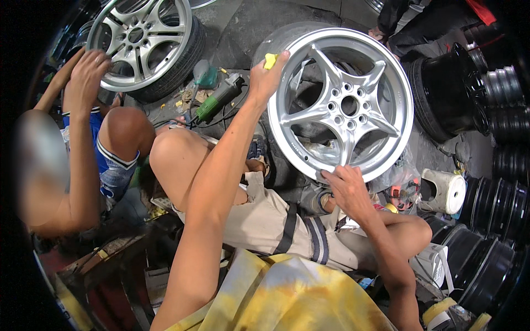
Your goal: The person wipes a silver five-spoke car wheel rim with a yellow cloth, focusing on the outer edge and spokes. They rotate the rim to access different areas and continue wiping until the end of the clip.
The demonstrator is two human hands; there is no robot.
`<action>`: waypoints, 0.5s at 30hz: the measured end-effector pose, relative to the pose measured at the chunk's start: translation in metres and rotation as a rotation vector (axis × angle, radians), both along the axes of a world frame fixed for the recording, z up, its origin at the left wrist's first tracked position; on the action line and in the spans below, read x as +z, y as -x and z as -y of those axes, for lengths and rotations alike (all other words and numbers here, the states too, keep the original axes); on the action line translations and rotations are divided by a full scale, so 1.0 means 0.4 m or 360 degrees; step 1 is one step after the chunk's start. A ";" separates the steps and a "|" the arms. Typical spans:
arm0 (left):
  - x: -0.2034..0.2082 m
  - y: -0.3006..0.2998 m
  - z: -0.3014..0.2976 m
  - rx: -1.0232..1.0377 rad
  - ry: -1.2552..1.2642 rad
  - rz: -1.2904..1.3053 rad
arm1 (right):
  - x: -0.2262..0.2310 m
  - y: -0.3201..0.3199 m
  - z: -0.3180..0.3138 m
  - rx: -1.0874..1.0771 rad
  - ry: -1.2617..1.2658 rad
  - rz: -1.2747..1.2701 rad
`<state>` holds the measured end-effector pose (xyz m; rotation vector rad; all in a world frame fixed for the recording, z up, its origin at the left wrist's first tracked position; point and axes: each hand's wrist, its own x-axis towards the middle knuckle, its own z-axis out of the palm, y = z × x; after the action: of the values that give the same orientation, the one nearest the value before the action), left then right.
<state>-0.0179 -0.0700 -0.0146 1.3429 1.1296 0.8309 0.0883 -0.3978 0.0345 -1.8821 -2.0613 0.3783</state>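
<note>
A silver alloy wheel rim (346,107) with star-shaped spokes and several bolt holes is tilted up in front of my knees. My left hand (266,78) is closed at its left edge, with a small yellow piece (270,60) pinched in the fingers; whether this is a pad or folded abrasive cannot be made out. My right hand (349,190) grips the rim's lower edge, thumb to the left and fingers bent over the lip. A dark round thing, perhaps a tire (270,45), shows partly behind the rim.
A green angle grinder (216,100) lies left of my arm. At left, another person (83,149) sits beside a silver wheel (135,38) resting on a tire (179,69). Black rims (491,209) stack at right near a white container (444,190). Another person's dark-clothed legs (436,27) show at top right.
</note>
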 end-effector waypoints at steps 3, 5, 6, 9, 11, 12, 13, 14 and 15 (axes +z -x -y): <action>0.000 0.001 0.008 -0.0008 0.0018 0.0091 | 0.009 0.015 0.011 -0.0060 0.0026 0.0058; 0.006 0.004 0.004 0.0004 0.0043 0.0032 | -0.001 0.013 0.043 -0.0083 -0.0002 0.0069; 0.016 0.008 0.008 -0.0028 0.0059 0.0078 | -0.003 0.013 0.053 -0.0082 -0.0019 0.0086; 0.004 -0.001 -0.002 -0.0027 0.0121 0.0142 | -0.011 0.028 0.026 -0.0058 -0.0086 0.0115; 0.000 -0.002 0.004 -0.0021 0.0101 0.0148 | -0.005 0.037 -0.005 -0.0034 -0.0114 0.0105; 0.002 0.000 0.004 -0.0018 0.0090 0.0151 | 0.000 0.025 0.000 -0.0027 -0.0058 0.0104; 0.005 0.006 0.002 -0.0019 0.0089 0.0119 | 0.001 0.012 0.013 -0.0038 0.0000 0.0084; 0.011 0.010 0.008 -0.0018 0.0099 0.0093 | 0.008 -0.003 0.032 -0.0048 0.0070 0.0071; 0.015 0.012 0.011 -0.0017 0.0108 0.0067 | 0.012 -0.011 0.041 -0.0058 0.0139 0.0058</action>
<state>-0.0227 -0.0745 -0.0087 1.2689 1.1071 0.8025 0.0926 -0.4141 0.0393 -1.9879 -2.0619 0.4348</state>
